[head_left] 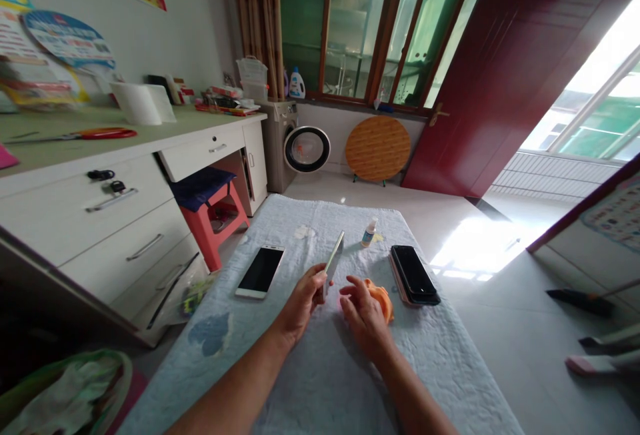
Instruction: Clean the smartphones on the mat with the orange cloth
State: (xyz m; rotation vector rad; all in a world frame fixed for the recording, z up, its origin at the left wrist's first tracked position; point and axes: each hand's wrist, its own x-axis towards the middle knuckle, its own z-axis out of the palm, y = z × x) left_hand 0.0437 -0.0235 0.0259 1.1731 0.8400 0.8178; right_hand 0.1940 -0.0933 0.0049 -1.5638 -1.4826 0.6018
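My left hand (306, 298) is closed round the lower end of a thin phone (334, 261), tilted up on its edge above the cloth-covered table (310, 381). Just right of it, my right hand (364, 311) has its fingers apart, beside and partly over a crumpled orange cloth (381, 298); nothing is gripped in it. A white phone with a dark screen (261, 270) lies flat to the left. On the right, a black phone (414, 273) rests on top of another, pinkish one. Behind the hands stands a small white spray bottle (369, 233).
A red stool (220, 221) with a dark cushion stands left of the table, by a white desk (125, 221). Beyond are a washing machine (277, 148) with its door open and a round wooden board (379, 148). A bin (123, 381) is at the lower left.
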